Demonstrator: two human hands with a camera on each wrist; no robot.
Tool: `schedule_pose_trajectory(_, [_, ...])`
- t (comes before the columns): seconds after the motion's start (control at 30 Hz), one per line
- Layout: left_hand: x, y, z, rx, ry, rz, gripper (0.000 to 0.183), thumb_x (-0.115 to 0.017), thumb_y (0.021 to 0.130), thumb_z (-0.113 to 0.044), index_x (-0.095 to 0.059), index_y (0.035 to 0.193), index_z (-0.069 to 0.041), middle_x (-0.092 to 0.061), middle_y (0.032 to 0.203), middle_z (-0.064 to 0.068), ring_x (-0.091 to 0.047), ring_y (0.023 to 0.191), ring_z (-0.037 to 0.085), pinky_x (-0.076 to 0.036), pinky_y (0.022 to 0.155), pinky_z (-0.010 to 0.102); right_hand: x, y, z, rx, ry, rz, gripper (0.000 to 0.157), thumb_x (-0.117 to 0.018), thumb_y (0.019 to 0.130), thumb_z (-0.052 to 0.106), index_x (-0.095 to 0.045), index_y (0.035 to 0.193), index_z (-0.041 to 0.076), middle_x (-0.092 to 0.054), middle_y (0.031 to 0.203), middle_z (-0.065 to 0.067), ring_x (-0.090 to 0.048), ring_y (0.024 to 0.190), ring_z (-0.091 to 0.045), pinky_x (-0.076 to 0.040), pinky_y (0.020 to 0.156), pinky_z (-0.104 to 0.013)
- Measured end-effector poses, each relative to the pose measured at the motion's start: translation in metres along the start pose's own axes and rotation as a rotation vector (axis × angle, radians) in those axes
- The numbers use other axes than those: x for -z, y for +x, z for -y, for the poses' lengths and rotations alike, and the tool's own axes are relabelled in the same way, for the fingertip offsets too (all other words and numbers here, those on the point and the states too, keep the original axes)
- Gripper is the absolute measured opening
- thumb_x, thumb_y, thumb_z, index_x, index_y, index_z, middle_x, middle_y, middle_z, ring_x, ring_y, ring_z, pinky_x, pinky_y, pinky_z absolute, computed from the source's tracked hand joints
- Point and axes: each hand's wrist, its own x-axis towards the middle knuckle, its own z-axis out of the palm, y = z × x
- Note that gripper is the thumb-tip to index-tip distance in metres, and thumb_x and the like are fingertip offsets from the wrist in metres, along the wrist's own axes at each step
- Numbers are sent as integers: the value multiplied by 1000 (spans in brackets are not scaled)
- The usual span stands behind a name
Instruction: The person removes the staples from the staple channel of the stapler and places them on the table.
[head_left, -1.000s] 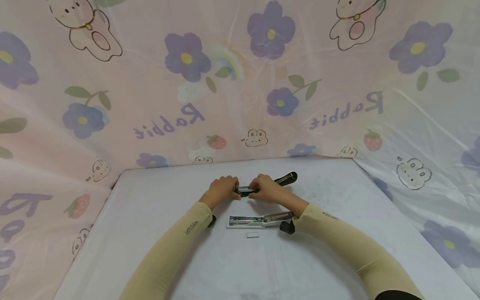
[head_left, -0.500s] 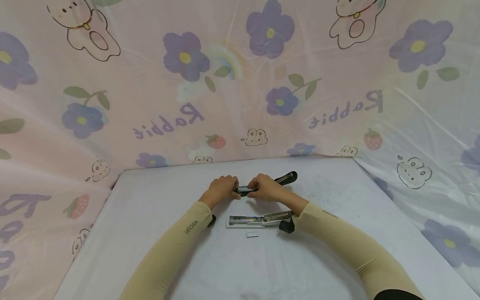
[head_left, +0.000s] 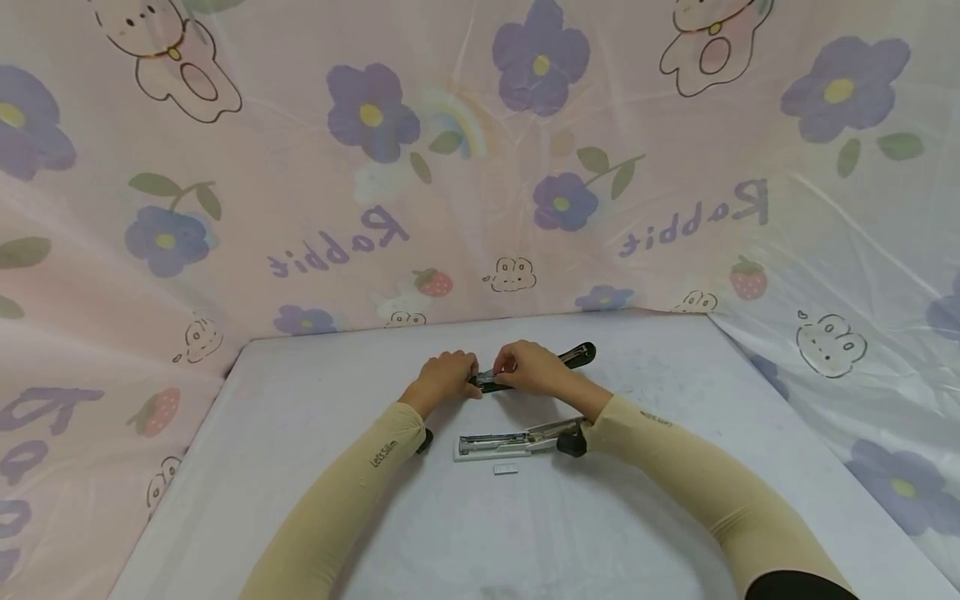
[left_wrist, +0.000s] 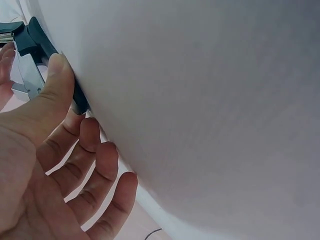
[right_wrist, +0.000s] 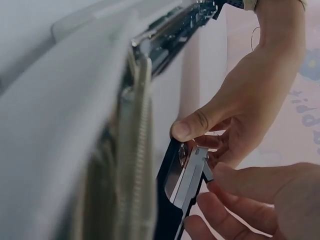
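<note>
A black stapler point(head_left: 581, 355) lies opened up toward the back of the table, its silver magazine point(right_wrist: 191, 175) showing. My left hand point(head_left: 444, 379) grips its front end, the thumb point(left_wrist: 59, 75) on top of the black base and the fingers below. My right hand point(head_left: 534, 371) is over its middle. In the right wrist view, the right thumb and fingertips pinch a short grey piece point(right_wrist: 208, 173) at the magazine's side; it looks like a strip of staples, partly hidden by the fingers. Nearer me lies a second stapler point(head_left: 491, 451), white and also opened.
A small strip of staples point(head_left: 506, 470) rests on the white table point(head_left: 360, 542) in front of the white stapler. The right wrist's black camera point(head_left: 572, 442) hangs close over that stapler's right end. A printed cloth point(head_left: 465, 192) rises behind the table.
My right hand has lifted slightly from the black stapler, its fingertips now higher. The left hand keeps its grip in the same place. Both staplers stay where they were.
</note>
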Motion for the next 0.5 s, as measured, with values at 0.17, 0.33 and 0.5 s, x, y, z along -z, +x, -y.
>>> schedule_pose_trajectory(0.17, [-1,1,2,3,-8,7,39,-87,91,-37,-68,114,-12,-66,99,2,-60,89,21,-53,84,43,0,5,2,7,-37,-1,7,-80,98,20,-74,98,16,-70,89,2,-62,83,-17,-50,76,-38])
schedule_pose_trajectory(0.33, [-1,1,2,10,-6,14,40,-87,91,-38,-70,118,-12,-66,101,2,-61,92,21,-54,86,43,-3,9,4,1,-56,-17,11,-80,97,20,-70,96,17,-69,88,2,-61,81,-17,-48,71,-36])
schedule_pose_trajectory(0.5, [0,0,1,-2,-4,3,40,-87,91,-37,-69,116,-12,-66,100,2,-61,91,21,-54,85,43,-3,9,9,-17,-82,-21,13,-81,97,20,-69,96,17,-69,89,1,-61,80,-18,-48,69,-36])
